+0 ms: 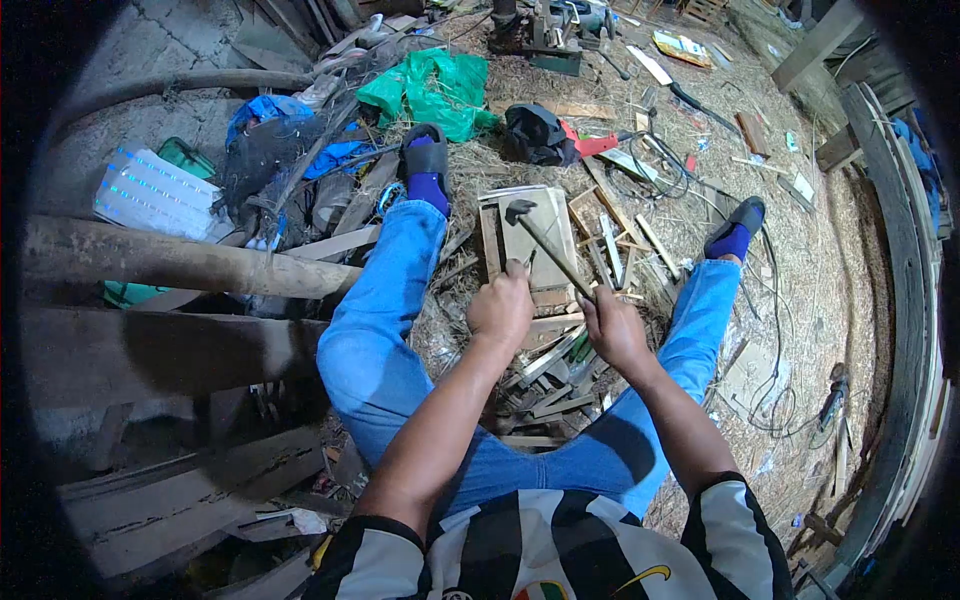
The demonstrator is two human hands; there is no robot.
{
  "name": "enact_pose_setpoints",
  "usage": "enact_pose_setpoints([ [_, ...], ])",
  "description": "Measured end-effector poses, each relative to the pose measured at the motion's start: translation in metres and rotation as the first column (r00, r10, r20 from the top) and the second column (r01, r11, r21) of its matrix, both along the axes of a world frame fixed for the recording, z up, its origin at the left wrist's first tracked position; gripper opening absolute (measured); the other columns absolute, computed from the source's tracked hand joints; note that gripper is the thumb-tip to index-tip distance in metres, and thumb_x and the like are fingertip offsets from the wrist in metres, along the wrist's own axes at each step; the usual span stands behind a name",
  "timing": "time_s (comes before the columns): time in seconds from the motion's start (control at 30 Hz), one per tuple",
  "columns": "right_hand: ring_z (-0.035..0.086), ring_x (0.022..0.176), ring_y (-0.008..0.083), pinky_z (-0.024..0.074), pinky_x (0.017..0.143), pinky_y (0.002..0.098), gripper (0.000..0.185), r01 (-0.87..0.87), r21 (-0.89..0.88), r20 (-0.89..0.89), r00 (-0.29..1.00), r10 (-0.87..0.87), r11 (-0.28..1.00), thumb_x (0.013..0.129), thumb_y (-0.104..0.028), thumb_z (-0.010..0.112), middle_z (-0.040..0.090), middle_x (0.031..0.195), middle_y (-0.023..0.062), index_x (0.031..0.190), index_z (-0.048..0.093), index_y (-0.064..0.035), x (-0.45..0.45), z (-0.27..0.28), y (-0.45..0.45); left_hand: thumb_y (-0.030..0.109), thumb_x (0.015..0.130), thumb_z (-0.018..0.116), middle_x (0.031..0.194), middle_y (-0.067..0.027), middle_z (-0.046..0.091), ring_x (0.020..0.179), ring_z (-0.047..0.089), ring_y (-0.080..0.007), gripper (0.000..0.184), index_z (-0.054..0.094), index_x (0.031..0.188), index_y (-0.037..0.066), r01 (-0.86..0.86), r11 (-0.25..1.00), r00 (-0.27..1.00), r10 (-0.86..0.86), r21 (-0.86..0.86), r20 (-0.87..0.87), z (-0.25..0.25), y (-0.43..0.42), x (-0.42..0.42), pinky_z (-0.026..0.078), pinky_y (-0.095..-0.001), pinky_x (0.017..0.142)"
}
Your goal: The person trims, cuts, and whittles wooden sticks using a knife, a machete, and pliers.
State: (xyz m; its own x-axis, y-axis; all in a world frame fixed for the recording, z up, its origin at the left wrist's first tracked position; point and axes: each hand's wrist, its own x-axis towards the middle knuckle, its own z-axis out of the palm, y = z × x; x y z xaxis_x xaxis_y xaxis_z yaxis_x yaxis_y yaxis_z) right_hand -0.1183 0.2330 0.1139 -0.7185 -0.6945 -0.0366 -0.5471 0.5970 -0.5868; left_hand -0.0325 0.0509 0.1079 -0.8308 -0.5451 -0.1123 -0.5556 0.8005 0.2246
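Note:
My right hand (618, 328) is wrapped round the handle of a hammer (556, 250). The hammer's dark head (519, 210) hangs above a flat wooden board (548, 208), towards its far end. At the near part of that board, my left hand (502, 308) is closed in a pinch. A thin dark piece that looks like a nail (531, 258) shows by its fingertips; the grip itself is mostly hidden by the hand. Loose wood offcuts (553, 385) lie between my legs, just nearer than the board.
Small wooden frames (608, 238) lie right of the board. A handsaw with a red handle (597, 144) and a black cable (775, 300) are on the straw-covered floor. Left are a green plastic bag (432, 92) and a thick pole (190, 258). A timber rail (905, 250) runs along the right.

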Motion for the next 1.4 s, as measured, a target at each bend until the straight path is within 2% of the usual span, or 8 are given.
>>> enact_pose_setpoints([
  [0.23, 0.063, 0.071, 0.0506, 0.049, 0.062, 0.0598, 0.029, 0.029, -0.05, 0.016, 0.999, -0.028, 0.998, 0.101, -0.032, 0.054, 0.064, 0.073, 0.0285, 0.098, 0.048, -0.0036, -0.004, 0.015, -0.006, 0.024, 0.1, 0.051, 0.077, -0.0173, 0.072, 0.071, 0.074, -0.0347, 0.024, 0.059, 0.109, 0.003, 0.008, 0.998, 0.998, -0.004, -0.056, 0.07, 0.01, 0.001, -0.001, 0.061, -0.0463, 0.058],
  [0.3, 0.063, 0.072, 0.0505, 0.0492, 0.062, 0.0595, 0.03, -0.029, 0.151, 0.022, 0.999, 0.026, 0.988, 0.101, -0.033, 0.053, 0.065, 0.075, 0.028, 0.098, 0.049, -0.0038, -0.01, -0.002, -0.005, 0.023, 0.099, 0.051, 0.078, -0.0173, 0.072, 0.071, 0.074, -0.0343, 0.027, 0.059, 0.114, 0.002, 0.006, 1.0, 0.999, -0.006, 0.0, 0.038, 0.005, -0.001, -0.002, 0.061, -0.0463, 0.058],
  [0.57, 0.063, 0.07, 0.0494, 0.0497, 0.06, 0.0584, 0.026, 0.012, -0.079, -0.03, 0.999, -0.015, 0.997, 0.1, -0.029, 0.055, 0.065, 0.076, 0.0281, 0.1, 0.05, -0.0038, -0.006, 0.007, -0.001, 0.022, 0.099, 0.051, 0.076, -0.019, 0.072, 0.071, 0.074, -0.0366, 0.021, 0.058, 0.103, 0.003, 0.004, 1.0, 1.0, -0.003, -0.017, 0.023, -0.003, -0.005, -0.001, 0.06, -0.0488, 0.058],
  [0.67, 0.063, 0.07, 0.0494, 0.0492, 0.06, 0.059, 0.024, -0.044, 0.097, -0.001, 0.999, 0.045, 0.994, 0.1, -0.028, 0.056, 0.065, 0.077, 0.0282, 0.099, 0.049, -0.0042, -0.016, -0.018, 0.004, 0.02, 0.097, 0.052, 0.079, -0.0184, 0.072, 0.073, 0.074, -0.0357, 0.018, 0.06, 0.102, 0.003, -0.018, 1.0, 0.999, 0.018, 0.014, 0.03, -0.001, 0.0, -0.003, 0.061, -0.0474, 0.059],
  [0.87, 0.063, 0.068, 0.0502, 0.0493, 0.061, 0.0599, 0.026, 0.03, -0.071, -0.029, 0.999, -0.032, 0.997, 0.1, -0.029, 0.056, 0.065, 0.073, 0.0279, 0.098, 0.05, -0.0036, -0.014, -0.012, 0.001, 0.025, 0.1, 0.051, 0.074, -0.0213, 0.071, 0.069, 0.072, -0.0398, 0.025, 0.058, 0.104, 0.001, -0.012, 1.0, 1.0, 0.012, 0.027, -0.018, -0.022, 0.0, -0.003, 0.058, -0.0522, 0.057],
  [1.0, 0.063, 0.071, 0.0506, 0.0498, 0.063, 0.0597, 0.028, -0.026, 0.066, -0.009, 1.0, 0.027, 0.998, 0.1, -0.031, 0.054, 0.066, 0.077, 0.0283, 0.099, 0.049, -0.0032, -0.02, -0.041, -0.001, 0.027, 0.103, 0.048, 0.076, -0.0217, 0.071, 0.07, 0.073, -0.0396, 0.029, 0.059, 0.104, 0.001, 0.014, 1.0, 1.0, -0.014, 0.025, 0.012, -0.015, -0.001, -0.003, 0.058, -0.0517, 0.058],
  [1.27, 0.064, 0.071, 0.0489, 0.0498, 0.062, 0.0591, 0.028, 0.001, -0.07, -0.038, 0.999, -0.004, 0.998, 0.099, -0.031, 0.057, 0.065, 0.075, 0.0277, 0.098, 0.05, -0.004, -0.019, -0.05, -0.003, 0.027, 0.102, 0.049, 0.076, -0.0221, 0.071, 0.073, 0.073, -0.0394, 0.028, 0.059, 0.105, 0.001, -0.02, 0.999, 1.0, 0.019, 0.042, 0.024, -0.034, 0.0, -0.003, 0.059, -0.051, 0.06],
  [1.4, 0.064, 0.069, 0.0486, 0.0498, 0.06, 0.0589, 0.027, -0.043, 0.041, -0.065, 0.997, 0.046, 0.998, 0.099, -0.03, 0.057, 0.066, 0.075, 0.0269, 0.1, 0.049, -0.0042, -0.022, -0.065, 0.0, 0.026, 0.101, 0.05, 0.076, -0.0225, 0.071, 0.073, 0.073, -0.0397, 0.025, 0.058, 0.103, 0.003, -0.024, 0.999, 0.997, 0.021, 0.034, 0.071, -0.037, 0.002, -0.005, 0.059, -0.0515, 0.061],
])
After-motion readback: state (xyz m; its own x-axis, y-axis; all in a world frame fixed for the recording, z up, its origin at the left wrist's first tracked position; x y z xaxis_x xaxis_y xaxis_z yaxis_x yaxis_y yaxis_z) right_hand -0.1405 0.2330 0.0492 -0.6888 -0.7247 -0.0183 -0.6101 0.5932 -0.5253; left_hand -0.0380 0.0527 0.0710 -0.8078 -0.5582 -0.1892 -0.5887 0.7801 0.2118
